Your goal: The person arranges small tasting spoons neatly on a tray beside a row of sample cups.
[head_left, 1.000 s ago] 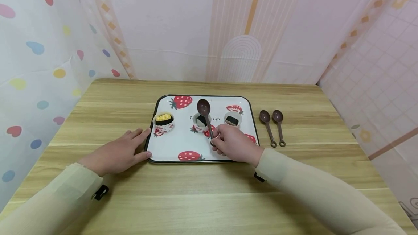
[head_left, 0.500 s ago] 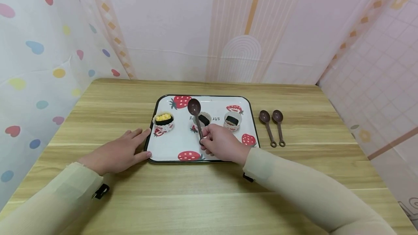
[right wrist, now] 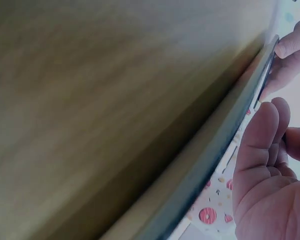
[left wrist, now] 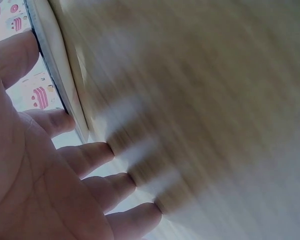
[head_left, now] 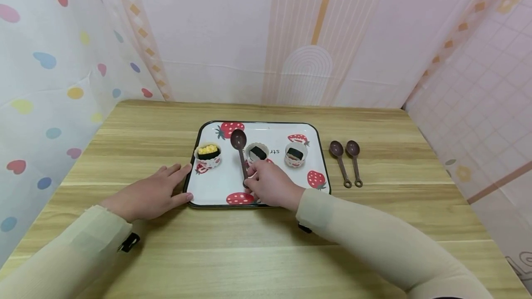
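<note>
My right hand pinches the handle end of a brown spoon, its bowl pointing away over the white strawberry-print tray. Left of that spoon, a paper cup holds a sushi piece with yellow topping. Just right of the spoon, a second cup has a sushi piece with a black wrap. A similar sushi piece lies in a third cup. My left hand lies with fingers spread, thumb and index finger touching the tray's left edge.
Two more brown spoons, one beside the other, lie on the wooden table right of the tray. Patterned cloth hangs behind the table and along both sides.
My right hand has carried the spoon leftward, from over the middle cup to the gap between the left and middle cups. The left hand stays at the tray's edge.
</note>
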The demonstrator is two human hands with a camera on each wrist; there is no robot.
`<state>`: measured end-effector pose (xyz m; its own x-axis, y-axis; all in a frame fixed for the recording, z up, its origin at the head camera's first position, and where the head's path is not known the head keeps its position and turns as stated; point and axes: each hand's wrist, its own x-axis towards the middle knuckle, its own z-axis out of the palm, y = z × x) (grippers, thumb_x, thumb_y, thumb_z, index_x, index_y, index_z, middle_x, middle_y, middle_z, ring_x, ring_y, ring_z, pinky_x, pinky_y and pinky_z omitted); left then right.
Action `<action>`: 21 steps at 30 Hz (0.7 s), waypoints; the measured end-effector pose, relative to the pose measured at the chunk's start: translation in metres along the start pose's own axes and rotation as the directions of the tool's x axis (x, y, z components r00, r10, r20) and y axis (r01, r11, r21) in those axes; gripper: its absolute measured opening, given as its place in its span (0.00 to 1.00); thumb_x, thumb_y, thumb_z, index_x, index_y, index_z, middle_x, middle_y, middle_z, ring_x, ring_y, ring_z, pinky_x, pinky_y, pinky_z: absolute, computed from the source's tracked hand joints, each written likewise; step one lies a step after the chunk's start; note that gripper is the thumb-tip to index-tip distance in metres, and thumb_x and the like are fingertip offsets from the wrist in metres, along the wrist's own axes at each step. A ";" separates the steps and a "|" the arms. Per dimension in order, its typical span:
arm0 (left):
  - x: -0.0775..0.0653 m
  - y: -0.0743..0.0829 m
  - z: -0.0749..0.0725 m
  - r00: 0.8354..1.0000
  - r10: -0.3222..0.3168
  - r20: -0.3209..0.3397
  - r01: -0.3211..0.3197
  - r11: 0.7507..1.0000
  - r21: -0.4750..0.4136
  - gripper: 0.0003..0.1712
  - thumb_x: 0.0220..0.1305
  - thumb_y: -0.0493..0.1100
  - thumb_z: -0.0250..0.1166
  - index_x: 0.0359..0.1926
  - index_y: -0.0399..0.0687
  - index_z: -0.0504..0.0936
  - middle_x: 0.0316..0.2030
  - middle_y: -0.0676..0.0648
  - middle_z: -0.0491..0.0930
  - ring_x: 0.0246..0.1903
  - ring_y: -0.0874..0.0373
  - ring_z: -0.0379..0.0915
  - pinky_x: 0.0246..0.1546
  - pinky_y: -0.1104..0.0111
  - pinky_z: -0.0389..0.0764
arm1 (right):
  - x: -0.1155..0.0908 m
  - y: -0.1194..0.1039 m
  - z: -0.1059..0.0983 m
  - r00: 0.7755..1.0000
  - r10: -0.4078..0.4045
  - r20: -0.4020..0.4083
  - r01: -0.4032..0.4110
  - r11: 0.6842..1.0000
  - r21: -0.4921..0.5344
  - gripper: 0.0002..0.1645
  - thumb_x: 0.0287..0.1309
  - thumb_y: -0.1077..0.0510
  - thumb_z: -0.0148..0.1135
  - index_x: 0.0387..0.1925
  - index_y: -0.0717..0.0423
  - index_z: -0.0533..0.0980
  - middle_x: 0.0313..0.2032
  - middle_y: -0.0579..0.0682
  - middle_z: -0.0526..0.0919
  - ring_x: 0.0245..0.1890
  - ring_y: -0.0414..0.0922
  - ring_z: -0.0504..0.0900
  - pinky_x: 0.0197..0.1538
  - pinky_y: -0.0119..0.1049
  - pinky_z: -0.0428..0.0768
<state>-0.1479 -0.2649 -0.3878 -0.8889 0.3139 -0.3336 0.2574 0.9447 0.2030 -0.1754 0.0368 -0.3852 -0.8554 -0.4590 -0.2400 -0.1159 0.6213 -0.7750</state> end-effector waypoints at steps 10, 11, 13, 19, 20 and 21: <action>0.000 0.000 0.000 1.000 0.009 -0.017 -0.009 1.000 0.010 0.54 0.73 0.72 0.56 0.83 0.39 0.55 0.78 0.24 0.57 0.75 0.20 0.53 0.68 0.29 0.66 | 0.008 -0.004 0.013 0.999 0.049 -0.017 -0.051 0.996 -0.071 0.06 0.74 0.56 0.64 0.44 0.55 0.82 0.25 0.46 0.86 0.19 0.39 0.79 0.28 0.30 0.76; 0.000 0.000 0.000 1.000 0.011 -0.019 -0.011 1.000 0.011 0.54 0.73 0.72 0.56 0.82 0.39 0.56 0.77 0.24 0.57 0.75 0.19 0.53 0.68 0.29 0.66 | 0.008 -0.005 0.013 0.998 0.055 -0.015 -0.055 0.996 -0.069 0.07 0.74 0.56 0.64 0.44 0.55 0.82 0.24 0.47 0.86 0.19 0.39 0.78 0.28 0.30 0.75; 0.000 0.000 0.000 1.000 0.015 -0.023 -0.015 1.000 0.012 0.54 0.74 0.72 0.57 0.82 0.39 0.56 0.77 0.24 0.57 0.75 0.19 0.53 0.68 0.29 0.66 | 0.009 -0.005 0.014 0.998 0.065 -0.010 -0.065 0.996 -0.066 0.07 0.74 0.56 0.64 0.44 0.55 0.82 0.23 0.47 0.85 0.19 0.40 0.77 0.27 0.30 0.75; -0.001 0.001 0.000 1.000 0.016 -0.025 -0.016 1.000 0.013 0.54 0.74 0.72 0.56 0.82 0.39 0.56 0.77 0.23 0.57 0.74 0.19 0.53 0.67 0.28 0.67 | 0.010 -0.007 0.015 0.996 0.092 -0.013 -0.092 0.992 -0.083 0.07 0.74 0.55 0.64 0.43 0.55 0.83 0.25 0.47 0.84 0.22 0.40 0.77 0.27 0.30 0.74; 0.000 0.001 0.000 1.000 0.017 -0.025 -0.016 1.000 0.012 0.53 0.74 0.71 0.56 0.82 0.39 0.56 0.77 0.23 0.57 0.74 0.18 0.53 0.67 0.28 0.66 | 0.010 -0.007 0.015 0.996 0.093 -0.014 -0.093 0.992 -0.088 0.07 0.74 0.55 0.64 0.43 0.55 0.83 0.26 0.47 0.84 0.23 0.41 0.77 0.27 0.30 0.74; -0.001 0.001 0.000 1.000 0.016 -0.023 -0.015 1.000 0.011 0.54 0.74 0.71 0.57 0.82 0.39 0.56 0.77 0.23 0.57 0.74 0.18 0.53 0.67 0.28 0.66 | 0.011 -0.007 0.015 0.996 0.092 -0.015 -0.093 0.991 -0.095 0.07 0.74 0.55 0.64 0.43 0.55 0.83 0.27 0.47 0.84 0.23 0.41 0.78 0.27 0.30 0.74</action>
<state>-0.1473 -0.2640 -0.3870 -0.8931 0.3265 -0.3096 0.2754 0.9408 0.1976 -0.1761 0.0179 -0.3910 -0.8700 -0.3902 -0.3014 -0.0833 0.7189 -0.6901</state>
